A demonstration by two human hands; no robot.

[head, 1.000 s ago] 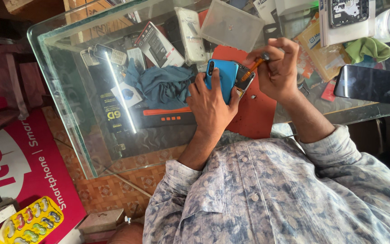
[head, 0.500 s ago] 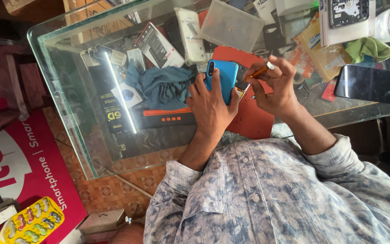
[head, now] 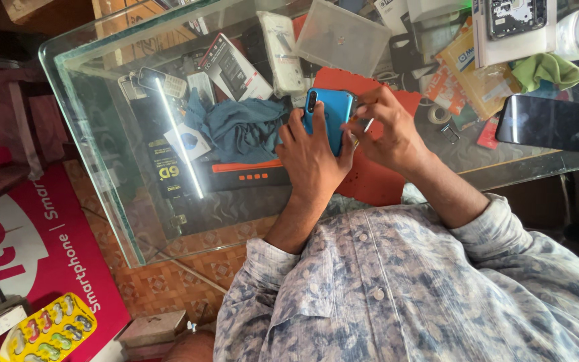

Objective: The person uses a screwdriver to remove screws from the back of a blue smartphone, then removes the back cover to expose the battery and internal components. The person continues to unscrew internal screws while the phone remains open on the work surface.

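My left hand (head: 313,157) grips a blue smartphone (head: 330,110), back side up, over a red work mat (head: 370,181) on a glass table. My right hand (head: 387,131) is closed against the phone's right edge and pinches a small thin tool (head: 368,124); only its pale tip shows between the fingers. Both forearms come out of patterned blue-grey shirt sleeves at the bottom of the view.
A blue cloth (head: 242,127) lies left of the phone. A black phone (head: 554,124) rests face up at the right, near a green cloth (head: 547,70). A clear plastic box (head: 346,37), packets and phone parts crowd the far side. The glass table's edge (head: 102,154) runs down the left.
My right hand has drawn in against the phone's right edge, and the tool's orange handle is now hidden in the fingers. My left hand keeps its hold on the phone.
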